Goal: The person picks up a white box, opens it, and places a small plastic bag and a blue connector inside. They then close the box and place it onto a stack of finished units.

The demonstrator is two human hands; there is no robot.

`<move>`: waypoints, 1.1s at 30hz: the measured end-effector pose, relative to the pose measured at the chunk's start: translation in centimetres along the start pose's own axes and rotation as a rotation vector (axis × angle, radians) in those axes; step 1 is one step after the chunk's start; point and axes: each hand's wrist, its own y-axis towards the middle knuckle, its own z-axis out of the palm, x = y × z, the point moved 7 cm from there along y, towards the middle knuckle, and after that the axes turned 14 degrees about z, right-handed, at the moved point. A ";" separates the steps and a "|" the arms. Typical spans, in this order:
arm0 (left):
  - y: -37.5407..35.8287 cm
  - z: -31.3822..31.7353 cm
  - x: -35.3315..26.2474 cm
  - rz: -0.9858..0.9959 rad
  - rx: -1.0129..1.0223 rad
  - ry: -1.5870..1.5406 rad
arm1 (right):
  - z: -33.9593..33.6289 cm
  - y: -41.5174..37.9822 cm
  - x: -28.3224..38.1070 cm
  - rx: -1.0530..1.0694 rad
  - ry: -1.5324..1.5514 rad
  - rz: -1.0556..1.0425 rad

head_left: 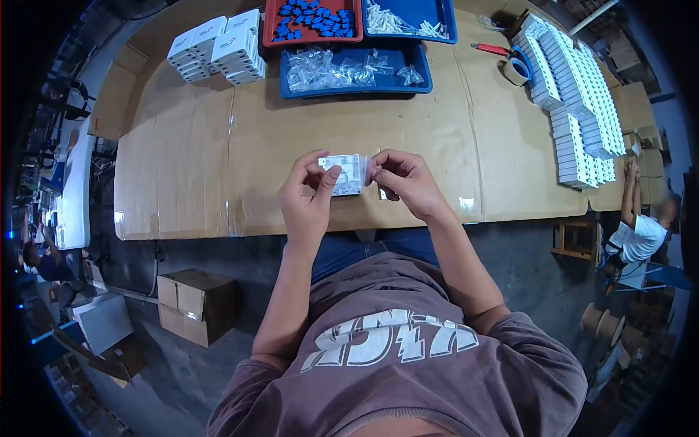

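Note:
Near the front edge of the cardboard-covered table (291,211), my left hand (312,188) is closed on a small clear plastic bag (352,169). Its thumb lies on top of the bag. My right hand (406,182) pinches the bag's right end, which has a pinkish edge. A pale, flat item with printing shows at the bag; whether it is inside or beneath cannot be told. A small white piece (383,194) lies partly hidden under my right hand.
Behind stand a red tray (313,40) of blue parts, a blue tray (397,35) of white pieces and a blue tray (357,90) of plastic bags. White boxes (218,45) are stacked left, more (575,109) right, near tape (517,71). A person (637,233) sits far right.

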 end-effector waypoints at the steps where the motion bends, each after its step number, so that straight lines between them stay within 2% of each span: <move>1: 0.6 -0.3 -1.1 0.116 0.009 0.157 | -0.1 0.0 0.1 -0.025 -0.029 -0.006; 2: 1.1 -0.5 -2.4 0.233 0.017 0.315 | -0.2 0.0 0.2 -0.050 -0.057 -0.011; 5: 1.7 0.8 -6.3 0.415 0.232 0.529 | 0.1 -0.1 0.4 -0.077 -0.119 -0.074; 8: 1.5 1.6 -5.8 0.406 0.372 0.503 | 0.4 -0.1 0.5 -0.081 -0.162 -0.106; 11: 1.1 1.7 -3.9 0.362 0.392 0.437 | 0.6 -0.1 0.6 -0.081 -0.189 -0.113; 23: 0.3 2.3 -2.9 0.283 0.381 0.198 | 0.4 -0.5 0.5 -0.094 -0.405 -0.092; 26: 0.1 2.4 -2.0 0.185 0.369 0.109 | 0.0 -0.7 0.8 -0.146 -0.421 -0.111; 30: -1.1 2.6 -0.4 -0.216 0.240 -0.339 | -0.7 -2.3 3.6 -0.294 -0.366 -0.206; 31: -1.4 2.8 0.3 -0.299 0.207 -0.477 | -0.5 -2.9 4.6 -0.266 -0.436 -0.310; 33: -2.4 3.5 1.1 -0.475 0.155 -0.733 | 0.0 -3.1 5.2 -0.164 -0.349 -0.405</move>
